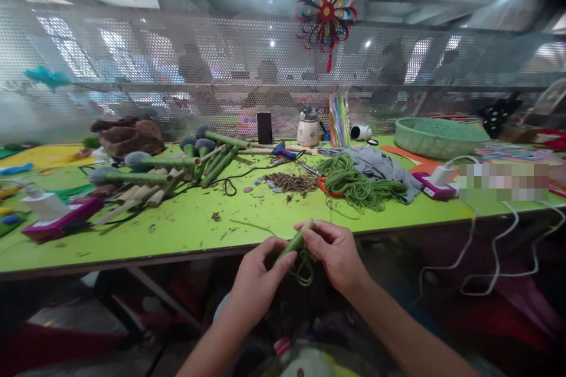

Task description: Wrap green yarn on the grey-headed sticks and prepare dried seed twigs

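Observation:
In front of the table's near edge, my left hand (265,268) is closed round the lower part of a short stick wrapped in green cord (292,244). My right hand (331,250) pinches the same stick near its bare, pale upper end. A loop of loose green cord (304,274) hangs below the stick, between my hands. On the table beyond lies a heap of green cord (354,182), with red-handled scissors (329,187) partly under it. Several finished-looking green-wrapped sticks with grey fuzzy heads (163,161) are piled at the left.
A pile of brown scraps (294,184) lies mid-table beside a blue glue gun (284,152). Grey cloth (375,164) and a green basket (437,135) are at the right. Purple power strips (62,219) with cables sit at both sides. A phone (264,128) stands at the back.

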The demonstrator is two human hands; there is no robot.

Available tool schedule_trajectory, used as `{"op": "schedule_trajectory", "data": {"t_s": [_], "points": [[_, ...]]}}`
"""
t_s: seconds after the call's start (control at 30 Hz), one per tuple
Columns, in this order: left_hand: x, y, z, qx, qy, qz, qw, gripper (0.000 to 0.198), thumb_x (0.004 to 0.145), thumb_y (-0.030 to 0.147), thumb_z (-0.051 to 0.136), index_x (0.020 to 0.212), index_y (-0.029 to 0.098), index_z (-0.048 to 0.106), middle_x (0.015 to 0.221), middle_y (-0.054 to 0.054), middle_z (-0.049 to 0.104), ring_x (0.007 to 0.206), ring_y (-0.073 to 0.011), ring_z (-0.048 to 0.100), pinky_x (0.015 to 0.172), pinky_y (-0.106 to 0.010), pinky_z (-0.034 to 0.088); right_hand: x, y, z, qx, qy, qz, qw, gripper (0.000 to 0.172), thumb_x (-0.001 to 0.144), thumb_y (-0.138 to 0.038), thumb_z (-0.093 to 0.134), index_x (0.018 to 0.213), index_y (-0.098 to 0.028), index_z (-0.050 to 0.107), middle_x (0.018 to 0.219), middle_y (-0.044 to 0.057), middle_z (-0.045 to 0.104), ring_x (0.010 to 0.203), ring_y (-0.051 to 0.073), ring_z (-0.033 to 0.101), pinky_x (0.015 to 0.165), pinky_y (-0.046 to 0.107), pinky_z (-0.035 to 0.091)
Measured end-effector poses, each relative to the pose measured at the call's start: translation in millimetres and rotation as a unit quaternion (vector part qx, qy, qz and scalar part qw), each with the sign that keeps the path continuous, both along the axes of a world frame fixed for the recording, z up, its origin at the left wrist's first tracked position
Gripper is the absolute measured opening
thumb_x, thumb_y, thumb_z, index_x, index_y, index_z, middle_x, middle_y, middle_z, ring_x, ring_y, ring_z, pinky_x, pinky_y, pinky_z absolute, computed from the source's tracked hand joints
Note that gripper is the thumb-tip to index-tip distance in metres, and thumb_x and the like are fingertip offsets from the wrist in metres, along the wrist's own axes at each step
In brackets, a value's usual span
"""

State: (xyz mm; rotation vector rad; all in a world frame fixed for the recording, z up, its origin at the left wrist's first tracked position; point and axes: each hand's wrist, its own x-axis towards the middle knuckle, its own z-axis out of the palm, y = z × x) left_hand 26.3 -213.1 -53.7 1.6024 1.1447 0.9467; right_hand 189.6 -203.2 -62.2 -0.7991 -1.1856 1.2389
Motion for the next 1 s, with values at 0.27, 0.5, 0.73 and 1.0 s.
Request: {"op": "schedule_trajectory", "data": {"t_s": [0.27,0.5,0.73,1.0], "points": [[-9,8,0.0,-0.123,-0.058,-0.13,0.982,0.035,0.086,0.044,0.05,0.08,0.012,0.063,0.058,0.0,0.056,0.049,-0.0075,0.044,0.051,-0.02,0.034,9,6,1.0,0.007,-0.02,0.068,0.997,0.03,0.083,-0.034,0.061,0.096,-0.008,0.068,0.056,-0.004,0.039,0.051,0.006,0.028,0.046,0.022,0.019],[1,4,-13.1,0.044,0.025,0.058,0.997,0.03,0.078,0.04,0.062,0.092,0.014,0.068,0.07,-0.003,0.062,0.061,-0.0132,0.051,0.058,-0.023,0.041,3,9,-1.3,0.0,0.001,0.037,0.999,0.031,0.082,-0.035,0.062,0.095,-0.007,0.067,0.055,-0.005,0.034,0.05,0.006,0.025,0.047,0.023,0.018],[-5,2,24.2,-0.062,0.002,-0.13,0.99,0.046,0.089,0.044,0.041,0.065,0.014,0.065,0.059,-0.002,0.054,0.056,-0.0112,0.043,0.054,-0.021,0.035,5,5,4.3,0.005,-0.029,0.055,0.998,0.033,0.082,-0.038,0.06,0.092,-0.007,0.068,0.055,-0.004,0.036,0.05,0.006,0.027,0.046,0.023,0.019],[-8,4,-12.1,0.027,0.023,0.049,0.998,0.029,0.078,0.04,0.061,0.091,0.016,0.07,0.076,-0.004,0.067,0.066,-0.0156,0.056,0.06,-0.023,0.044,5,6,-0.1,0.022,-0.045,0.049,0.998,0.031,0.084,-0.034,0.059,0.098,-0.008,0.067,0.058,-0.003,0.038,0.053,0.007,0.03,0.048,0.023,0.022]]}}
